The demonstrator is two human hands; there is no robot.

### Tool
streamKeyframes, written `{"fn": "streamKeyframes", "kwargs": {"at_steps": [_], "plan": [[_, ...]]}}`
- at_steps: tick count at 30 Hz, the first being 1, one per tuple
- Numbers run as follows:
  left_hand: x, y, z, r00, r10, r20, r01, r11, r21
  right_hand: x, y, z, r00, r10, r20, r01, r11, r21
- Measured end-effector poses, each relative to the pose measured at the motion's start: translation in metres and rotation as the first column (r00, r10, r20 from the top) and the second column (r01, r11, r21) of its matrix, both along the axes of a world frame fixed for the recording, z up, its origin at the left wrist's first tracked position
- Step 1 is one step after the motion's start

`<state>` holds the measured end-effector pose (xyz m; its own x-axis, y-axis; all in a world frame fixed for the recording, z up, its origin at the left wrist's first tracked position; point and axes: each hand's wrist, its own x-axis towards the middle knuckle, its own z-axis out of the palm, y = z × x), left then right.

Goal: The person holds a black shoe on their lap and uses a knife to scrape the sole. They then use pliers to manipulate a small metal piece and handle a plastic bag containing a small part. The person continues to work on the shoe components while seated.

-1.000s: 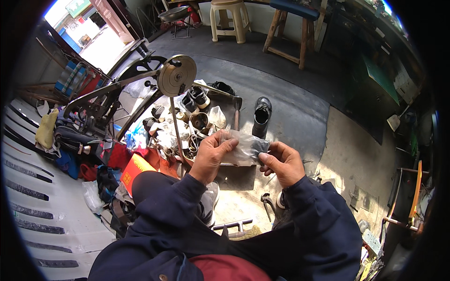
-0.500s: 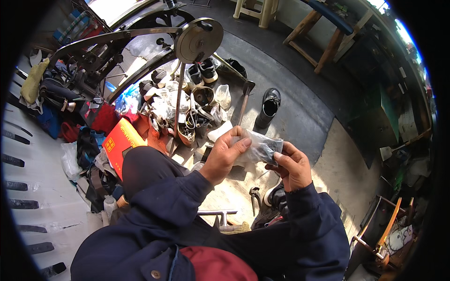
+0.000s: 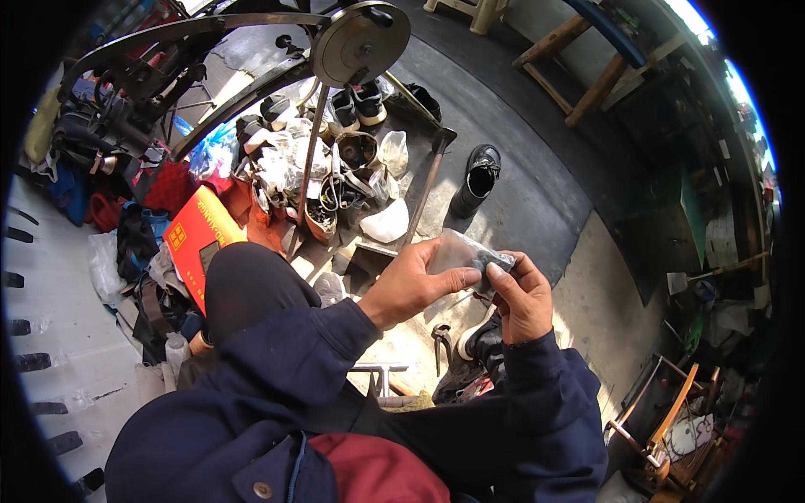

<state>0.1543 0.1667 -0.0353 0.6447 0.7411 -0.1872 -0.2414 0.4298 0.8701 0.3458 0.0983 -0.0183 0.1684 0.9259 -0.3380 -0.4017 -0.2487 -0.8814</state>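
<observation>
A small clear plastic bag [image 3: 459,251] with something dark inside is stretched between my two hands above my lap. My left hand [image 3: 411,283] grips its left side, the thumb laid along the front and the fingers hidden behind. On the other side, my right hand [image 3: 527,300] pinches the bag's right end between thumb and fingers, close to the dark contents. The two thumb tips nearly meet. What the dark contents are cannot be made out. Beyond the bag, a black shoe [image 3: 478,180] stands on the dark floor mat.
A hand-cranked machine with a round metal wheel [image 3: 360,44] stands far left. Below it lies a heap of plastic bags and parts [image 3: 289,159]. A red-orange box [image 3: 201,239] is by my left knee. Pincers [image 3: 442,342] lie below my hands. A wooden stool [image 3: 587,67] stands far right.
My left thumb has slid right along the bag, closer to the right thumb. The bag is now more flattened and its top left corner spread out. The whole view has shifted slightly.
</observation>
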Motion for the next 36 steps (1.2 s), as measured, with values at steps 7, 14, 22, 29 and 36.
{"fn": "streamKeyframes", "kwargs": {"at_steps": [7,14,22,29,36], "plan": [[0.006,-0.005,-0.001,0.999,-0.032,-0.012,0.032,0.999,-0.004,0.013,-0.01,-0.008,0.998,0.023,0.055,-0.022,1.0,-0.008],[0.005,-0.002,-0.007,0.998,-0.065,0.005,0.065,0.997,-0.051,0.01,-0.015,-0.004,1.0,-0.013,0.009,0.013,1.0,0.026],[0.002,-0.003,-0.01,0.997,-0.073,-0.025,0.072,0.996,-0.046,0.007,-0.013,-0.004,1.0,-0.021,0.02,0.02,0.999,0.029],[-0.002,-0.004,-0.012,0.996,-0.086,0.018,0.087,0.996,-0.037,0.004,-0.014,-0.001,1.0,0.013,0.004,-0.013,1.0,0.008],[-0.003,-0.005,-0.011,0.993,-0.113,0.038,0.114,0.993,-0.016,0.004,-0.016,-0.001,0.999,0.014,0.029,-0.014,1.0,0.016]]}}
